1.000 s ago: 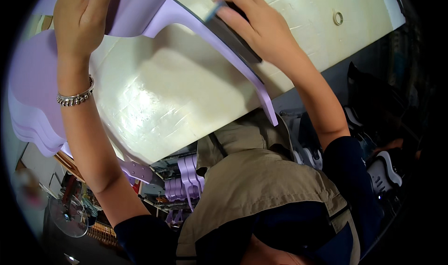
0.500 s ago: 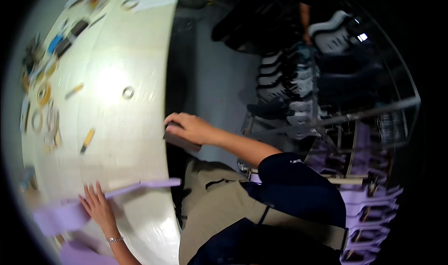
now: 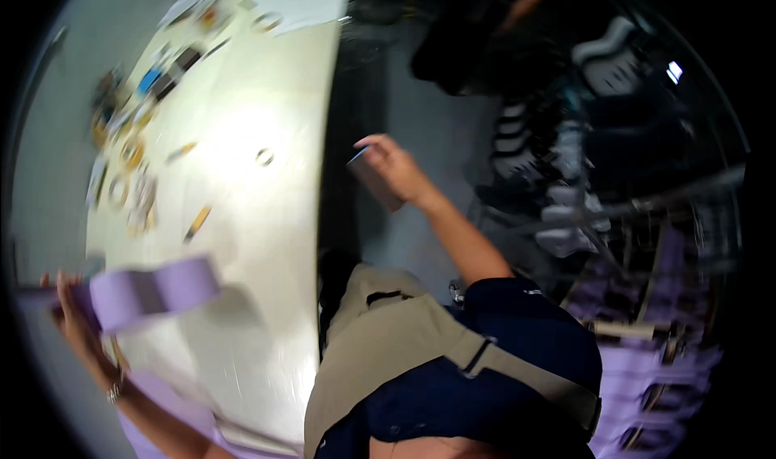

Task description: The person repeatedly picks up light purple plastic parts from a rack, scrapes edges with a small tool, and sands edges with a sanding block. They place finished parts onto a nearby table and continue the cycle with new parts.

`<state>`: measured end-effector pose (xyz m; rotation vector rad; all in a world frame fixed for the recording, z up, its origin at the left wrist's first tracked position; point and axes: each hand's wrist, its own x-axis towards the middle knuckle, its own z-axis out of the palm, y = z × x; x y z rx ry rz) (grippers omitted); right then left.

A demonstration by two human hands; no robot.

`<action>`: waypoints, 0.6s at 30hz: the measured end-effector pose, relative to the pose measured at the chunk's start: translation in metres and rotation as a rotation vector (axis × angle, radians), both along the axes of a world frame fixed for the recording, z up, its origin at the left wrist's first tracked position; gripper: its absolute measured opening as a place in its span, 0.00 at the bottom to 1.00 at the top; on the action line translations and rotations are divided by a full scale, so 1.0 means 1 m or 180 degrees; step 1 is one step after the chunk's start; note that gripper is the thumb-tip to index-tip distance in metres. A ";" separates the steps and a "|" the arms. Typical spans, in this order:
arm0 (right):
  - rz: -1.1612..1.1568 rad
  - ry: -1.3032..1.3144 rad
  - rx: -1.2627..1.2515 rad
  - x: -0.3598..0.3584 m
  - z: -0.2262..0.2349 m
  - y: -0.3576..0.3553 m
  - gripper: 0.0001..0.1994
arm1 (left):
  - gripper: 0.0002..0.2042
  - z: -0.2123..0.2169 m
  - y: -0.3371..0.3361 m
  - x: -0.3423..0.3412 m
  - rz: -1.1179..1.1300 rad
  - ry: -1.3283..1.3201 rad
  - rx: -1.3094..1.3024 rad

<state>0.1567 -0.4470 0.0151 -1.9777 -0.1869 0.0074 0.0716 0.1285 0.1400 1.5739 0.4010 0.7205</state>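
Note:
At the left edge of the table (image 3: 279,241), my left hand (image 3: 79,329) grips a purple guitar (image 3: 153,293) near where its neck meets the body. The guitar is tilted above the table, its curved body toward the middle and its blurred neck toward the far left. My fingers are partly hidden behind it. My right hand (image 3: 394,168) is closed on a dark brown block, likely a sanding block (image 3: 376,186), held off the table's right edge over the floor. Below my left forearm lies a second purple guitar (image 3: 174,402).
A yellow-handled cutter (image 3: 196,224) and a small tape ring (image 3: 264,157) lie on the table. Tape rolls (image 3: 131,152), dark blocks (image 3: 163,87) and clutter line its left side. To the right stand a metal rack (image 3: 630,208) with black-and-white instrument bodies and several hanging purple ones (image 3: 647,378).
The guitar has been lifted and swung round, its neck going from right to left. My left hand has shifted left. My right hand, with the block, has moved away from the table edge.

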 end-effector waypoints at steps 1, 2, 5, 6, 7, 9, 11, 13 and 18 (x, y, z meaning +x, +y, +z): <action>0.0059 0.0053 0.0025 0.004 0.000 -0.010 0.18 | 0.18 -0.029 -0.014 0.004 -0.0302 -0.0207 -0.0365; -0.0014 -0.0123 -0.0355 0.004 0.009 -0.018 0.19 | 0.16 -0.059 -0.058 0.014 -0.0572 -0.0308 -0.0748; 0.0488 0.0468 0.0277 0.041 0.005 0.025 0.17 | 0.11 -0.068 -0.124 -0.027 -0.0536 -0.0455 -0.1906; 0.0809 0.0531 0.0330 0.050 0.008 0.045 0.17 | 0.11 -0.096 -0.138 -0.037 -0.0550 -0.0567 -0.2361; 0.1040 0.0578 0.0306 0.055 0.015 0.064 0.17 | 0.10 -0.113 -0.162 -0.041 -0.0175 -0.0463 -0.2662; 0.1542 0.0605 0.0143 0.060 0.021 0.105 0.16 | 0.10 -0.148 -0.188 -0.050 0.0164 -0.0293 -0.3285; 0.1999 0.0586 -0.0241 0.058 0.025 0.137 0.15 | 0.11 -0.185 -0.207 -0.054 0.0118 -0.0396 -0.3726; 0.2448 0.0540 -0.0626 0.048 0.019 0.173 0.14 | 0.13 -0.207 -0.220 -0.061 0.0212 -0.0459 -0.3962; 0.3350 0.0465 -0.1326 0.027 -0.011 0.232 0.17 | 0.19 -0.232 -0.236 -0.070 0.0387 -0.0124 -0.4011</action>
